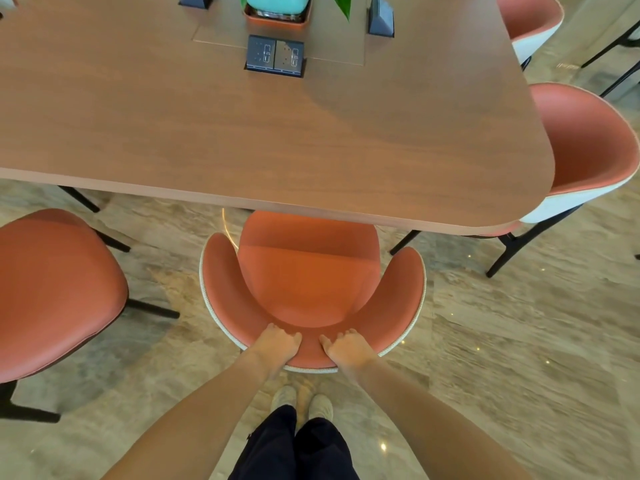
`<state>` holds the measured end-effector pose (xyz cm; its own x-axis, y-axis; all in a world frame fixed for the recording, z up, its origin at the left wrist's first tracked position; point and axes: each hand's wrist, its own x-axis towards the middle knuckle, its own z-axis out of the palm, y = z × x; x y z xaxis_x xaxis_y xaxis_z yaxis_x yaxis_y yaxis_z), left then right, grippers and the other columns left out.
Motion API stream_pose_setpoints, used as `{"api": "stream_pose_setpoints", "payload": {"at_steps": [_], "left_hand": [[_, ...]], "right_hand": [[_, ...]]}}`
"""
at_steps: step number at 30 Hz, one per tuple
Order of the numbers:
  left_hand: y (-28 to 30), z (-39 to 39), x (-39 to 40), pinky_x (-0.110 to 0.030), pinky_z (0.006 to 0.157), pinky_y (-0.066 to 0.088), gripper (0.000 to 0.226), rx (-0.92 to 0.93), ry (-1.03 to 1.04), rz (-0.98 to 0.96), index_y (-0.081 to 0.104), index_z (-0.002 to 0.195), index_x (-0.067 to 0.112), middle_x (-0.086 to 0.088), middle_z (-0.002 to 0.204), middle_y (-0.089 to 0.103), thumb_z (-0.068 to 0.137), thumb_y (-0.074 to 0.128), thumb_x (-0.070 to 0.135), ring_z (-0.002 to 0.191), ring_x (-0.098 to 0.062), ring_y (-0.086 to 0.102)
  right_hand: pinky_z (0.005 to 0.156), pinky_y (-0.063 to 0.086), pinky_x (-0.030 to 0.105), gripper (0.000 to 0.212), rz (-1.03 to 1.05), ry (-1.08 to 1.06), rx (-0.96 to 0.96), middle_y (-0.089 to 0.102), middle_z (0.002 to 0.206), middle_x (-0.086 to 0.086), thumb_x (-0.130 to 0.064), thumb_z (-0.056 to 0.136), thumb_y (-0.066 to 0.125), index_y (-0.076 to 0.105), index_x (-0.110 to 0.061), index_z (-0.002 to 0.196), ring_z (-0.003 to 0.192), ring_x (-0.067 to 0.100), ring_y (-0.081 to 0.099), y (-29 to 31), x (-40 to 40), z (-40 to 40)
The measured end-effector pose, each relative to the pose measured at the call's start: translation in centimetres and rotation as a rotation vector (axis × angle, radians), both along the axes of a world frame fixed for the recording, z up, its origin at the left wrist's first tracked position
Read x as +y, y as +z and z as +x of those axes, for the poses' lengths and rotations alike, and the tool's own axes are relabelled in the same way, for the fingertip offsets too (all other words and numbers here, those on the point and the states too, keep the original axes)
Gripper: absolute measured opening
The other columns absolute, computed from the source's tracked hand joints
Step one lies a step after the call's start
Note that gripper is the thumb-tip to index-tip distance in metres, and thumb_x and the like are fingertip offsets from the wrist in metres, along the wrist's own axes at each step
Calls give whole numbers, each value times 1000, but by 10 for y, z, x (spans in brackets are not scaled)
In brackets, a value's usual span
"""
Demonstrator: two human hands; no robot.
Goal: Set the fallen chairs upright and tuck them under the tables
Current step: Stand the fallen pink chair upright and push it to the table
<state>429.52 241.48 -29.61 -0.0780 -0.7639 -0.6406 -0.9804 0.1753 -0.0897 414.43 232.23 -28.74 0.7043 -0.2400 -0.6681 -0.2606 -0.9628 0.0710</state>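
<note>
Now fingers [277,332] over chair [304,271] back — upright.

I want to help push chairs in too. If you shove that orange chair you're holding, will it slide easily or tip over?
The orange chair will probably slide: the floor looks smooth and shiny. It seems unlikely to tip, since the left hand and right hand grip the backrest together. Its padded shell looks stiff, not floppy.
</note>
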Motion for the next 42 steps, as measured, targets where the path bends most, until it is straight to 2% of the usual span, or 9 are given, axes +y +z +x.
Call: {"api": "stream_pose_setpoints", "payload": {"at_steps": [5, 10, 18, 20, 22, 25, 28, 32, 42], "left_hand": [[-2, -7, 11, -38, 97, 38, 61, -34, 33, -4, 33, 135, 1, -14, 117, 61, 82, 63, 8, 108, -31, 58], [3, -18, 23, -37, 94, 36, 54, -25, 22, 12, 36, 130, 1, -13, 115, 61, 83, 62, 6, 107, -32, 58], [6, -18, 32, -37, 104, 34, 45, 75, 112, -15, 41, 124, 6, -15, 118, 56, 82, 57, 8, 108, -31, 53], [6, -11, 37, -33, 106, 32, 49, 197, 198, -48, 43, 125, 10, -10, 120, 55, 80, 61, 20, 111, -27, 51], [14, -5, 42, -28, 105, 31, 62, 420, 369, -72, 46, 131, 16, -1, 126, 54, 78, 67, 39, 116, -21, 48], [40, -1, 43, -25, 103, 32, 54, 955, 1034, -96, 51, 130, 33, 16, 128, 53, 82, 64, 54, 125, -10, 47], [65, 11, 30, -31, 104, 32, 41, 1453, 1586, -224, 58, 121, 34, 8, 123, 64, 91, 44, 59, 122, -13, 53], [104, 37, 27, -42, 110, 34, 48, 1805, 1770, -448, 57, 126, 21, -6, 120, 68, 102, 26, 47, 119, -21, 58], [168, 63, 56, -38, 103, 42, 42, 1797, 1786, -787, 57, 126, 10, -12, 118, 68, 101, 35, 36, 114, -26, 62]], "right_hand": [[102, 37, 42, 72, 3, -22, -18, 61, 117, 19, -5, 87, 59, 21, -1, 148, 108, 36, 57, 1, 8, -7], [104, 36, 43, 77, 19, -22, 7, 59, 120, 20, -6, 87, 61, 16, 0, 150, 111, 37, 55, 1, 17, -15], [112, 27, 43, 76, 103, -141, 32, 48, 132, 24, -16, 90, 60, 16, -6, 152, 122, 39, 45, 3, 22, -20], [113, 26, 38, 81, 262, -311, -36, 47, 135, 16, -34, 85, 66, 24, -15, 151, 126, 33, 42, 11, 20, -22], [111, 28, 32, 80, 584, -735, -217, 46, 141, 2, -54, 79, 67, 36, -26, 148, 131, 20, 39, 25, 17, -26], [110, 31, 31, 62, 1084, -1442, -618, 49, 143, -10, -63, 84, 54, 49, -32, 139, 129, 10, 45, 44, 13, -29], [110, 36, 41, 49, 1293, -1813, -924, 59, 134, -4, -58, 95, 38, 53, -31, 133, 123, 16, 53, 56, 5, -31], [110, 37, 43, 49, 1334, -1822, -1129, 61, 131, 3, -54, 98, 32, 48, -31, 138, 119, 22, 59, 85, -7, -27], [105, 41, 47, 49, 1386, -1572, -1215, 62, 129, 5, -54, 99, 31, 51, -28, 137, 116, 26, 61, 146, -13, 14]]}}
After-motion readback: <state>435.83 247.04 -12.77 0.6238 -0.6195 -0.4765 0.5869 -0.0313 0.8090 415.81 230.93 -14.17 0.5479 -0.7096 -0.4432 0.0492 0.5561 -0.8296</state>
